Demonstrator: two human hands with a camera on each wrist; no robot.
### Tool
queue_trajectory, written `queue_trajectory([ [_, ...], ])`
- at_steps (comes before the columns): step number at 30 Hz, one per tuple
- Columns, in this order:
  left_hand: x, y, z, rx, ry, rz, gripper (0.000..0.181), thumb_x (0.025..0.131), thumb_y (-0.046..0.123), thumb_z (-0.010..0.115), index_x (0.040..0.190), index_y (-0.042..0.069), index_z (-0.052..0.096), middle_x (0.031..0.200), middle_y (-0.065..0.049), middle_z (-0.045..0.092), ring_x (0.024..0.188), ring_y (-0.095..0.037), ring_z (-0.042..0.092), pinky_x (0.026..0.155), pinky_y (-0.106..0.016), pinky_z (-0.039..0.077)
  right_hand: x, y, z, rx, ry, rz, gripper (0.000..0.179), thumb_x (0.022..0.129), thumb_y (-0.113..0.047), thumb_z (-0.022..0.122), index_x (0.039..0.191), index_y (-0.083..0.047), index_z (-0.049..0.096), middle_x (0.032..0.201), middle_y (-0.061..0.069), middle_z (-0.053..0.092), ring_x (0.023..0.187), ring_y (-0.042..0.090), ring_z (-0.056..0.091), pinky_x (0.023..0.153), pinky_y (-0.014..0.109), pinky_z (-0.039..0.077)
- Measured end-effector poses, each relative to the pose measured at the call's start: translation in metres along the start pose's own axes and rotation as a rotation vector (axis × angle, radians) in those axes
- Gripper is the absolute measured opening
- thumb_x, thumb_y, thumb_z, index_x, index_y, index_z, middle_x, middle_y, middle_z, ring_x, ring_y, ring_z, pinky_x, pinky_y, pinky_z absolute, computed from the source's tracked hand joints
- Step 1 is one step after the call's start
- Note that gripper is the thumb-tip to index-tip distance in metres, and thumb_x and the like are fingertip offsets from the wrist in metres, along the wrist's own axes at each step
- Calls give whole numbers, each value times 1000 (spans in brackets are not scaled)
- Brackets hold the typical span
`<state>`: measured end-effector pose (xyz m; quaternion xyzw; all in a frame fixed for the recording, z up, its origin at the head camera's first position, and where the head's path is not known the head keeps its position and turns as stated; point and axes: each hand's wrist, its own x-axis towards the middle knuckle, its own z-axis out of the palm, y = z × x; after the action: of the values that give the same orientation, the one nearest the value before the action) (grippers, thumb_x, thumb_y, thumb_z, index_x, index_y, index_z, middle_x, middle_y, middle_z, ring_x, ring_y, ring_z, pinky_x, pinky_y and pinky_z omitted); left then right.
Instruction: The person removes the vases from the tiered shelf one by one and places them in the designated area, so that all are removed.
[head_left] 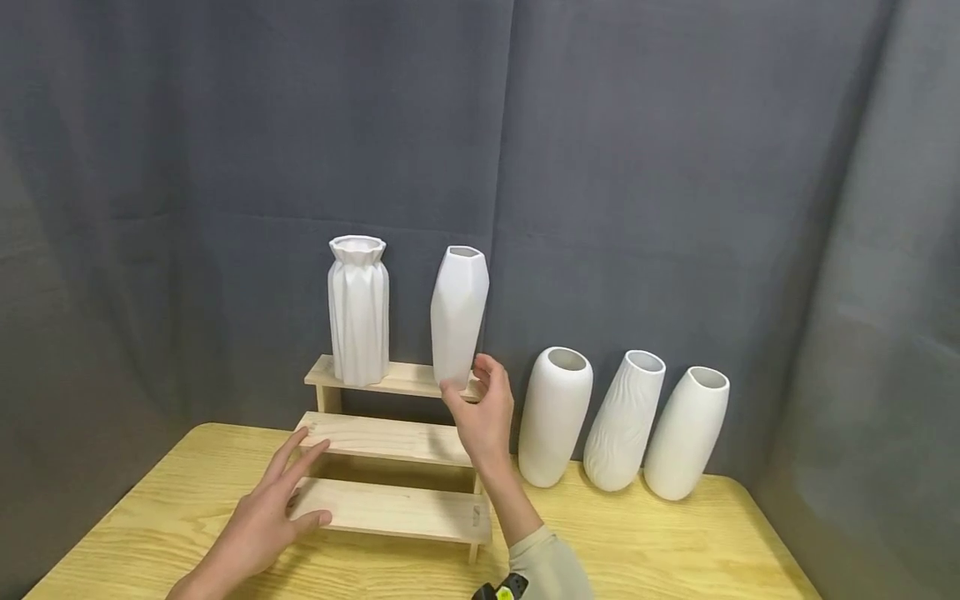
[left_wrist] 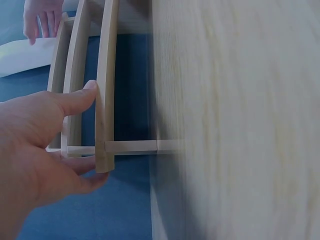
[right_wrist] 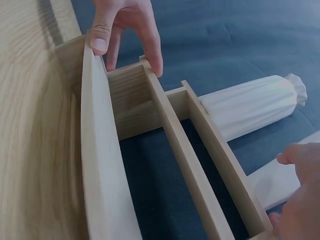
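Observation:
My right hand [head_left: 483, 417] has its thumb and curled fingers at the base of a white faceted vase [head_left: 459, 312], which stands on the top step of a wooden three-step rack [head_left: 386, 437]. Left of it on that step stands a white pleated vase [head_left: 358, 312] with a ruffled rim. At the rack's left end, my left hand [head_left: 262, 521] spreads its thumb and fingers across the lower two steps. In the left wrist view its thumb [left_wrist: 80, 100] touches the lowest board. The far side of the right hand's hold is partly hidden.
Right of the rack, a smooth rounded vase [head_left: 553, 421], a wave-textured vase [head_left: 624, 425] and a plain tapered vase [head_left: 686, 437] stand in a row on the wooden table [head_left: 622, 550]. A dark grey curtain [head_left: 637, 167] hangs behind.

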<state>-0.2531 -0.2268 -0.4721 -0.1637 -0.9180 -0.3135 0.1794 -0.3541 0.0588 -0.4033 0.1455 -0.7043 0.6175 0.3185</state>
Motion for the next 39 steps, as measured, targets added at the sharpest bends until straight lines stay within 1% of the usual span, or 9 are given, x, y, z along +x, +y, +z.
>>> queue_trajectory([
  [4,-5,-5,0,-14,4,-5,93,81,27,88,159,24,38,168,-7,14,118,-42,61,75,-71,48,6,-2,11,-17,-45,10,64,83,-11,82,139,-2,51,127,11,54,117,28,55,102,46,46],
  [9,-8,-9,2,-23,17,3,92,81,25,88,159,24,38,167,-7,15,117,-42,61,74,-69,49,17,-7,16,-45,-72,15,72,82,-16,83,143,-3,46,128,12,54,112,28,58,94,47,51],
  [15,-6,-8,4,-29,11,0,92,82,25,88,159,25,37,168,-5,14,121,-44,58,75,-68,49,27,-7,19,-73,-73,55,78,81,-23,85,146,-10,44,132,10,57,114,26,60,92,45,52],
  [18,-4,-7,3,-25,15,11,92,82,26,88,159,24,38,168,-6,14,121,-43,58,74,-70,48,30,-5,19,-102,-69,76,78,81,-21,82,147,-12,44,132,9,59,113,25,61,90,46,52],
  [22,-3,-7,2,-19,23,29,92,82,28,88,159,23,38,168,-7,14,119,-42,60,74,-76,45,34,-6,18,-72,-80,104,75,80,-12,75,148,-11,44,132,10,60,109,27,62,86,47,54],
  [25,-2,-8,1,-17,27,39,92,81,28,89,158,22,38,168,-7,14,116,-42,62,72,-76,45,37,-10,16,-38,-110,125,75,80,-8,72,149,-11,43,132,11,60,110,28,62,85,48,55],
  [29,0,-7,-1,-15,26,45,92,82,26,88,159,23,38,168,-6,13,114,-39,64,72,-74,46,40,-13,12,-38,-130,137,76,79,-7,73,149,-11,44,127,12,61,109,29,63,86,48,55],
  [33,1,-6,-1,-20,19,47,91,83,27,88,159,23,38,168,-5,13,113,-38,64,71,-70,48,42,-13,8,-63,-119,146,76,77,-7,76,147,-13,48,121,10,65,104,28,66,83,47,56],
  [39,0,-4,-2,-28,20,49,91,83,25,88,158,22,38,168,-6,13,116,-40,62,73,-73,46,44,-8,4,-95,-123,120,76,75,-11,82,144,-12,52,117,10,68,101,26,68,84,44,57],
])
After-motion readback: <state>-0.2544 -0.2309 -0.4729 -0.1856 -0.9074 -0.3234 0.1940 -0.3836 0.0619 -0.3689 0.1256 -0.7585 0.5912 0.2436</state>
